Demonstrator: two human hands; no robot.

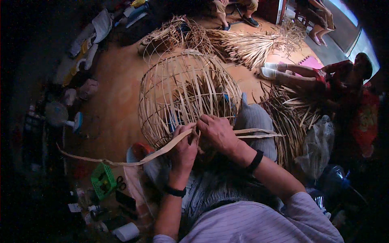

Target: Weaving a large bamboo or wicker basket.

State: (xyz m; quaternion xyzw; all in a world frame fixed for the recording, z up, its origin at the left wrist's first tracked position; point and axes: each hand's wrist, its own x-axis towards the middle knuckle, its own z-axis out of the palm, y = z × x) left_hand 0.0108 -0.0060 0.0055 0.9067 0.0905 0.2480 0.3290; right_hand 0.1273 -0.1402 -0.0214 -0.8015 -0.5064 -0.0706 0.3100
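A large round basket frame (186, 101) of thin, light strips stands on the floor before me, its open weave showing more strips and bits of blue inside. At its near rim my left hand (184, 141) is closed with a long flat pale strip (160, 152) running through its fingers. That strip trails off to the left in a loose curve. Right beside it, my right hand (218, 133) is closed in a pinch at the same rim. Past this wrist, folded strip ends (259, 133) stick out to the right. The exact spot under the fingertips is hidden.
Bundles of dry strips lie at the far side (247, 44) and to the right (291, 109). Clear plastic bags (318, 141) sit at right. On the left are a green plastic basket (102, 181), scissors (120, 183) and a small fan (65, 115). Several people sit around.
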